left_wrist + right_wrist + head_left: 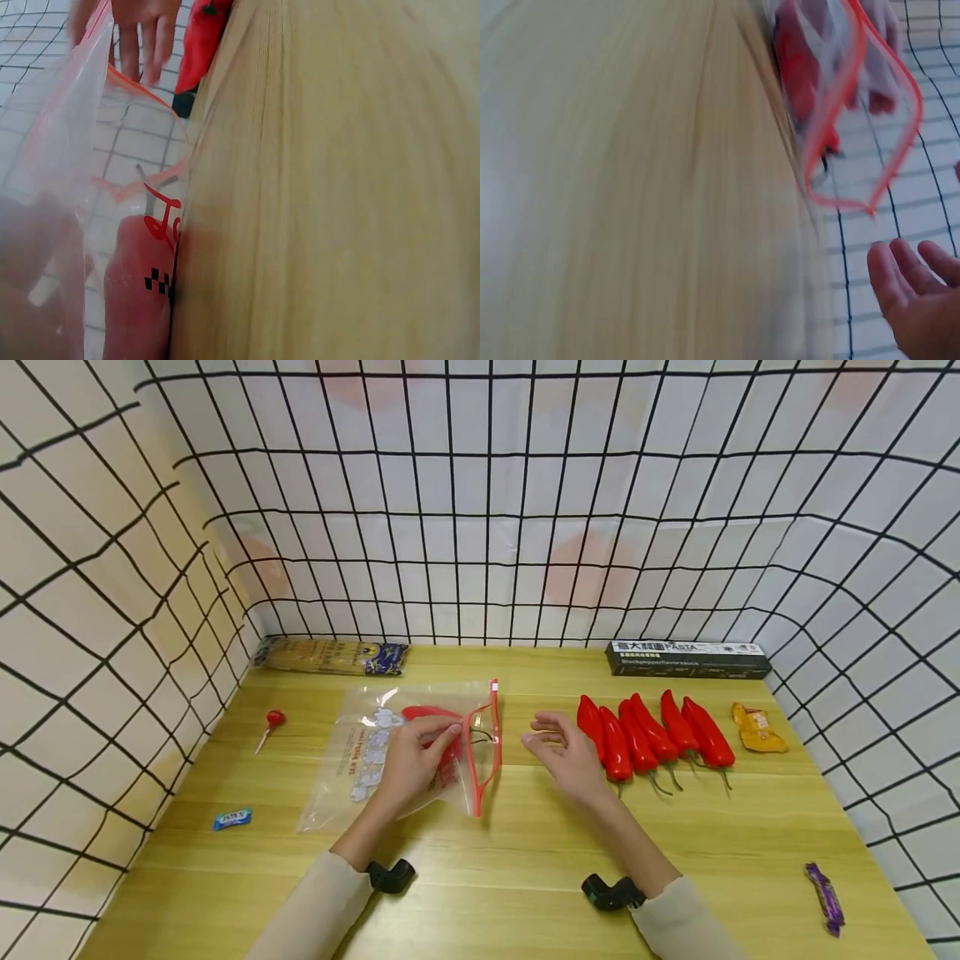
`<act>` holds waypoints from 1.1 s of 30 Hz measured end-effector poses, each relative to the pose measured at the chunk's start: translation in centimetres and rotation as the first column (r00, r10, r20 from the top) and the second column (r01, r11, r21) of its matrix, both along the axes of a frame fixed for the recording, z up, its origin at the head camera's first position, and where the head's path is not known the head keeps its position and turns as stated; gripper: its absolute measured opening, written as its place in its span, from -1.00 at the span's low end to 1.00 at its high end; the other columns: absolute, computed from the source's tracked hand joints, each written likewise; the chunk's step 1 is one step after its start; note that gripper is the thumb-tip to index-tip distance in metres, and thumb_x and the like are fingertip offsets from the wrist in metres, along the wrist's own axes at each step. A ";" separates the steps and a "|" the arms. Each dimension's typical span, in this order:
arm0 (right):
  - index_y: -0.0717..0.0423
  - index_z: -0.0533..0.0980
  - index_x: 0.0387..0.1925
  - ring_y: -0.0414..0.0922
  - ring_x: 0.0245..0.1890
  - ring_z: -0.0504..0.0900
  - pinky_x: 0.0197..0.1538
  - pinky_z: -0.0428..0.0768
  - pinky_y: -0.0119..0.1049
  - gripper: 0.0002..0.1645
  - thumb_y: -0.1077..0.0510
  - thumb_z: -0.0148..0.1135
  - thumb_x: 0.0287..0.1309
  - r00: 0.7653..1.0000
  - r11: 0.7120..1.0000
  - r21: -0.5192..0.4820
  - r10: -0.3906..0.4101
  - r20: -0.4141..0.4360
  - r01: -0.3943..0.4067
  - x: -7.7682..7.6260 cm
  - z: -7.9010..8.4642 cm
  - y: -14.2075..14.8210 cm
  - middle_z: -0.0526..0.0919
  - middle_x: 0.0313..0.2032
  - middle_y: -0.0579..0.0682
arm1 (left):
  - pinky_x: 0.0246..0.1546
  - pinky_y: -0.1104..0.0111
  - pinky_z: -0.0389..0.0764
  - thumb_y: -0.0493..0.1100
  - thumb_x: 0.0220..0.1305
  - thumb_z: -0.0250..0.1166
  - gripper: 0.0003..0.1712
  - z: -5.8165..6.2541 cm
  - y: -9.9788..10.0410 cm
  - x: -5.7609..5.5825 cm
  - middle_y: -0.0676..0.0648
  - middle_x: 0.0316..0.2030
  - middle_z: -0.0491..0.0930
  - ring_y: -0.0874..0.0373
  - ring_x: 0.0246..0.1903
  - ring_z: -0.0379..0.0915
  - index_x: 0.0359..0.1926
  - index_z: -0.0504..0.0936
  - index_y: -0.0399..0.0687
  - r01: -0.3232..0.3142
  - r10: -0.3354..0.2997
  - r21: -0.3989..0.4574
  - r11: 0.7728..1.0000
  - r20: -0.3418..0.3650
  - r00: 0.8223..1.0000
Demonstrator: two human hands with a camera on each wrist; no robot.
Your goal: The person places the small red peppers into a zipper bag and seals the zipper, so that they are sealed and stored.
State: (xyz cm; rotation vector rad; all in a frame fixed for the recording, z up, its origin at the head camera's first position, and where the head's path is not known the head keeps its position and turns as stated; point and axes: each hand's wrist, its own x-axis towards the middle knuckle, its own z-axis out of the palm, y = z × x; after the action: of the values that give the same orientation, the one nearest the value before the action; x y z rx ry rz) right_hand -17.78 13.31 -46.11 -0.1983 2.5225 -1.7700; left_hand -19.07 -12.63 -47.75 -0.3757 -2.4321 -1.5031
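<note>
A clear zip bag [337, 768] with a red zip edge lies left of centre, its mouth parted toward the right. Inside it are red chili peppers [420, 712], their stems near the opening; the hand hides part of them. My left hand [416, 752] pinches the bag's upper layer near the mouth. Nothing is in my right hand [567, 756], which hovers with loosely bent fingers between the bag and a row of several red chili peppers [617, 747]. In the right wrist view, the fingers [889, 281] of that hand are apart from the bag's red rim [907, 142].
Along the back lie a spaghetti packet [322, 656] and a black pasta box [688, 662]. A red lollipop [275, 718] and a blue wrapped candy [232, 818] are at left. A yellow packet [759, 728] and a purple candy [825, 897] lie at right. Black wire grid [487, 518] encloses the table.
</note>
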 end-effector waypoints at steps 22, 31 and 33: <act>0.06 0.54 0.11 0.07 -0.11 0.37 -0.20 0.41 -0.15 -0.39 -0.13 0.35 0.07 0.979 0.742 0.652 -0.035 -0.199 0.159 -0.6 -1.0 6.4 0.58 -0.04 0.12 | -0.20 0.44 0.66 0.06 0.30 0.28 -0.82 -0.2 -0.1 0.0 0.18 -0.18 0.71 0.34 -0.15 0.65 -0.13 0.75 0.30 0.010 -0.011 0.017 1.000 0.038 0.999; 0.02 0.57 0.03 -0.02 -0.20 0.42 -0.25 0.33 -0.25 -0.39 -0.14 0.44 -0.05 0.987 0.757 0.643 -0.013 -0.158 0.113 -0.4 -0.9 5.4 0.61 -0.24 0.01 | -0.28 0.43 0.63 0.08 0.29 0.28 -0.81 -0.1 0.0 0.1 0.17 -0.20 0.72 0.31 -0.19 0.63 -0.14 0.74 0.25 -0.023 0.023 -0.027 0.999 0.017 1.000; 0.01 0.57 0.01 -0.03 -0.23 0.44 -0.25 0.36 -0.25 -0.44 -0.12 0.43 -0.03 0.984 0.786 0.605 -0.023 -0.174 0.126 -0.4 -0.8 5.3 0.62 -0.24 -0.01 | -0.32 0.45 0.62 0.08 0.29 0.28 -0.80 0.0 0.0 0.1 0.17 -0.20 0.72 0.31 -0.22 0.63 -0.13 0.74 0.25 -0.028 0.029 -0.033 0.999 0.015 0.999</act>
State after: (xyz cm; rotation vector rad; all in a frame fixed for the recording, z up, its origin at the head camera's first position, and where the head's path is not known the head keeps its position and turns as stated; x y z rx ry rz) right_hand -18.14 18.62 -46.86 -0.2085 3.0961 -0.8738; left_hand -18.98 -12.65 -47.77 -0.3352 -2.4661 -1.4620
